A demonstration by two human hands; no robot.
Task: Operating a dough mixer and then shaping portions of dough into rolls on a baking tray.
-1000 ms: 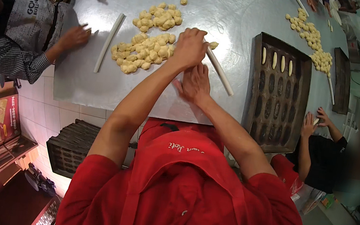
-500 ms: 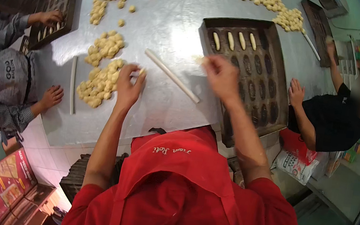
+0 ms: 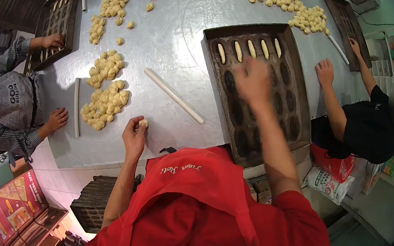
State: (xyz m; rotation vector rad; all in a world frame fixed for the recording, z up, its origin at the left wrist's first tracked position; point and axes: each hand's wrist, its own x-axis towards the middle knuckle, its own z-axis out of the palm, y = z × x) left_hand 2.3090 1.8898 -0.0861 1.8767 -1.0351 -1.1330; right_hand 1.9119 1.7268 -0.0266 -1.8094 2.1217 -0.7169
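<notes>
My left hand (image 3: 133, 137) is closed around a small pale dough ball (image 3: 143, 123) between thumb and fingers, low over the table near its front edge. My right hand (image 3: 253, 83) is over the dark metal moulded tray (image 3: 210, 57), just below a row of slim dough sticks (image 3: 238, 52) lying in its far hollows. Motion smears its fingers, so whether they hold anything is unclear. A white rolling rod (image 3: 173, 95) lies slanted on the table between my hands. Left of my left hand, yellow dough balls (image 3: 105, 105) sit in a heap.
Other dough heaps (image 3: 308, 19) lie across the metal table (image 3: 180, 25). At left, a person in a checked sleeve (image 3: 9, 59) works at another tray (image 3: 54, 17); at right, a person in black (image 3: 370, 127) reaches to a narrow tray (image 3: 344, 28). Stacked trays (image 3: 94, 207) stand below the table.
My right hand has moved from the tray's left side to over it, and another dough stick lies in the row. My left hand has drawn back from the heap with a dough ball.
</notes>
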